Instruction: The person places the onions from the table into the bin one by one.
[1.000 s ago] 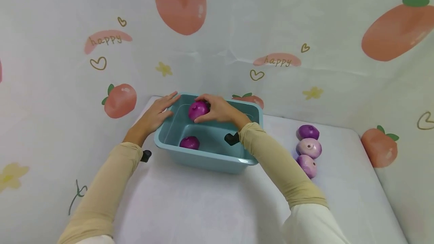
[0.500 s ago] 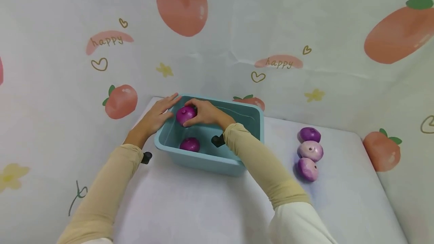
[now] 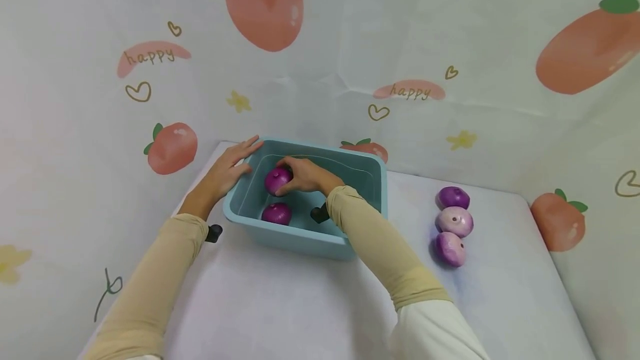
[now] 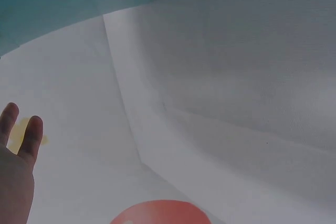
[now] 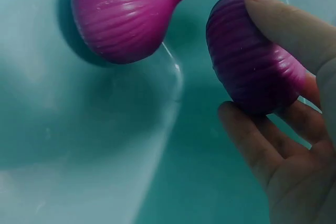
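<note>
My right hand (image 3: 306, 175) grips a purple onion (image 3: 278, 180) inside the blue-green plastic tub (image 3: 305, 239), thumb on one side and fingers on the other. In the right wrist view this held onion (image 5: 252, 56) is close to a second purple onion (image 5: 123, 17), which lies in the tub with its stem end pointing toward the held one. In the head view that second onion (image 3: 276, 214) sits by the tub's near left wall. My left hand (image 3: 226, 169) rests at the tub's left rim with fingers extended; the left wrist view shows only its fingers (image 4: 32, 140) at the edge.
On the right of the white table (image 3: 500, 282) lie a whole purple onion (image 3: 454, 198) and two pale onion halves, one in the middle (image 3: 455, 221) and one nearer (image 3: 451, 249). A fruit-printed white cloth (image 3: 320, 71) hangs behind the tub.
My right hand carried the onion left across the tub, then lowered it toward the tub floor, near the other onion. The left hand stays at the rim.
</note>
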### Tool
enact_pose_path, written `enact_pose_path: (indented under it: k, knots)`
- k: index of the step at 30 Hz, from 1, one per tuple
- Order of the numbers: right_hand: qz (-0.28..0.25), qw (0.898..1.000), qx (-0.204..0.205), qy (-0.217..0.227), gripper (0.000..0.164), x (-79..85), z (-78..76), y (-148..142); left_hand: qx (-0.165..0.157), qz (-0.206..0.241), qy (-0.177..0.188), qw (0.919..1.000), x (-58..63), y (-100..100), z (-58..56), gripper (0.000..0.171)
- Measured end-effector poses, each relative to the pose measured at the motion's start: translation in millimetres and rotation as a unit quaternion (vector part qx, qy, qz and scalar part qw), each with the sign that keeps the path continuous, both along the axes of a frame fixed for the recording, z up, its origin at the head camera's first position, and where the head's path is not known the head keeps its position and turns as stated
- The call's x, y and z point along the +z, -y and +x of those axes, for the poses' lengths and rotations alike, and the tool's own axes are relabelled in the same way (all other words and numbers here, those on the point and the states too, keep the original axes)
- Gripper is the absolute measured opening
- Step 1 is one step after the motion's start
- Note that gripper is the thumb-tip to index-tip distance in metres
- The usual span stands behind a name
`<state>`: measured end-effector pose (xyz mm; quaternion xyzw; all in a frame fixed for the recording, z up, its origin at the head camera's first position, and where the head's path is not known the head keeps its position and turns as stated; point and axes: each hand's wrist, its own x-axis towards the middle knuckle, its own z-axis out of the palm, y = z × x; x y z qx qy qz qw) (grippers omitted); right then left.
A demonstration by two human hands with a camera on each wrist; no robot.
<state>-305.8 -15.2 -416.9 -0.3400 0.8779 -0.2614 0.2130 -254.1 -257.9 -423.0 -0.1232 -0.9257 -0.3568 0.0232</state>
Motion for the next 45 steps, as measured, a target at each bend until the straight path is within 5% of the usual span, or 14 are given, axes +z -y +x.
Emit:
enact_pose_path:
  k: [33,45]
  knots:
    - [0.032,0.997,0.016,0.062,0.079,-0.4,3.4,-3,-0.015,0.008,-0.018,0.9997,1.1,0,0.0,0.063]
    - [-0.039,0.997,0.021,0.069,0.076,41.0,4.2,-19,-0.041,-0.03,-0.03,0.9983,7.0,2,3.8,0.063]
